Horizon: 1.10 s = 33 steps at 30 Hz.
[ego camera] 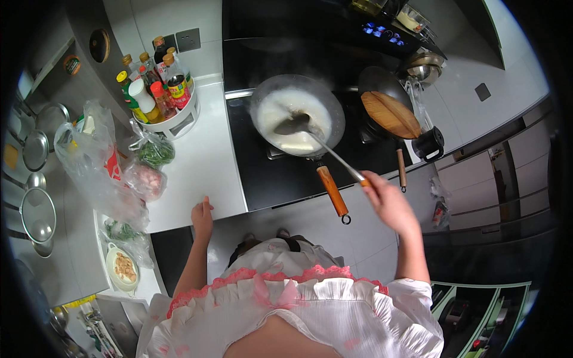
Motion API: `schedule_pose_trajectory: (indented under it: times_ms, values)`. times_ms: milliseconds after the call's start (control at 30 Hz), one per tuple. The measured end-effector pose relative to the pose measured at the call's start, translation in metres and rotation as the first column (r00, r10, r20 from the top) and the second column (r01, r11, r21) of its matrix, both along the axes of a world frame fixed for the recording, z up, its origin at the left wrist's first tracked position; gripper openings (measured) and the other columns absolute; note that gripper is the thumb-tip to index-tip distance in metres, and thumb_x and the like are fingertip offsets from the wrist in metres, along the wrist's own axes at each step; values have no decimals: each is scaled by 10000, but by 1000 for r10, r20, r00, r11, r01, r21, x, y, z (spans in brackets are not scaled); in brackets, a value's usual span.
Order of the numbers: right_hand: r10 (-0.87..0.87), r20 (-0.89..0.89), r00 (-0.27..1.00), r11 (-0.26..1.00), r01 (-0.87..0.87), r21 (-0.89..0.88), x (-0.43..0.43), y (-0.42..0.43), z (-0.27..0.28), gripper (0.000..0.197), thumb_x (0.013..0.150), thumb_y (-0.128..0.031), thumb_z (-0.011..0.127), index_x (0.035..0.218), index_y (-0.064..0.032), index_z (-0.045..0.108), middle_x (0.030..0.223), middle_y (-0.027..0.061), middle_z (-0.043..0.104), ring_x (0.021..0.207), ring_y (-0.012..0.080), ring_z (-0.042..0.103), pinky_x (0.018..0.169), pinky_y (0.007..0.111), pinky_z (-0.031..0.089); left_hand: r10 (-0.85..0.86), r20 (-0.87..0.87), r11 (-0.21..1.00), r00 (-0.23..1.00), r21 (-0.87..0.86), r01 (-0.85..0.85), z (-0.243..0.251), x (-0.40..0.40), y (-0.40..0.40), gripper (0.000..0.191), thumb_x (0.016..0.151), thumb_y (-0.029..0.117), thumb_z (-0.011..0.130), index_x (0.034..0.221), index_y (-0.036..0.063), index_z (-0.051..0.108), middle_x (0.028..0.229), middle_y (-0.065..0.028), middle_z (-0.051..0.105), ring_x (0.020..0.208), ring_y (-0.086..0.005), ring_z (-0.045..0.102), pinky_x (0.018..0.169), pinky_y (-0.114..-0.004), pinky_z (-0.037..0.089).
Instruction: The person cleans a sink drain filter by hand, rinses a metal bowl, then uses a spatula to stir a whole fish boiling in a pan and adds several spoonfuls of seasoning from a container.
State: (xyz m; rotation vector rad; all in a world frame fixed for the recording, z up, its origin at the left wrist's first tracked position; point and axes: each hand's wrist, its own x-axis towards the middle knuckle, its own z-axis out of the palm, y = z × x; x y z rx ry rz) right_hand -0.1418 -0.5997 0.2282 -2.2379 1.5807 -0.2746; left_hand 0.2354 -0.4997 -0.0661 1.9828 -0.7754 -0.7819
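Note:
My right hand [388, 201] grips the wooden end of a long-handled metal wok utensil [333, 153]. Its dark, broad head dips into a milky white liquid [277, 107], and whether it is a ladle or a turner is unclear. The liquid fills much of a steaming wok [336, 117] on the black glass hob [255, 179]. A pale slab-like piece [297, 146] shows at the liquid's near edge. The wok's wooden handle [332, 191] points toward me, left of my right hand. My left hand [203, 218] holds nothing at the front edge of the white counter [197, 179].
Another dark wok [374, 80] with a wooden lid [389, 114] occupies the right burner, beside a black mug [428, 144]. Leftward stand a rack of sauce bottles [179, 125], bagged greens [154, 152], bagged meat [145, 179], a plastic carrier bag [89, 156] and a dish of meat [123, 268].

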Motion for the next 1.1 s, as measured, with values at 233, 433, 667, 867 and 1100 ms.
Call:
schedule_pose_trajectory:
  times_ms: [233, 433, 667, 867, 1100]
  values:
    - [2, -260, 966, 999, 7, 33, -61, -38, 48, 283, 853, -172, 540, 1086, -18, 580, 871, 228, 616, 854, 372, 586, 743, 414, 474, 104, 642, 964, 759, -252, 82, -29, -22, -13, 420, 903, 254, 464, 554, 30, 528, 585, -110, 506, 608, -294, 476, 568, -422, 338]
    - [134, -349, 928, 990, -109, 92, -61, -90, 52, 262, 847, -160, 532, 1051, -7, 594, 861, 219, 623, 827, 354, 598, 725, 403, 478, 163, 662, 971, 732, -238, -2, -37, -23, -18, 422, 895, 222, 475, 514, 42, 500, 563, -105, 483, 611, -300, 467, 560, -433, 325]
    - [244, -441, 864, 970, -211, 125, -69, -140, 33, 297, 849, -190, 544, 1081, -9, 587, 817, 202, 630, 791, 340, 604, 719, 365, 470, 168, 641, 974, 749, -226, -25, -32, -27, -16, 438, 902, 233, 455, 510, 40, 495, 571, -106, 489, 616, -300, 465, 589, -430, 332]
    - [269, -370, 889, 955, -197, 222, -74, -165, 9, 316, 855, -223, 533, 1105, -38, 586, 925, 201, 630, 902, 346, 590, 788, 389, 459, 181, 629, 971, 756, -236, -37, -28, -28, -17, 447, 911, 243, 421, 526, 33, 503, 574, -106, 491, 628, -296, 465, 608, -424, 341]
    - [309, -177, 935, 927, -254, 275, -83, -173, -18, 354, 867, -208, 535, 1155, -2, 544, 913, 214, 631, 885, 332, 602, 779, 360, 459, 165, 595, 979, 787, -192, -60, -24, -28, -18, 453, 909, 263, 423, 532, 27, 509, 576, -108, 510, 633, -294, 472, 624, -419, 359]
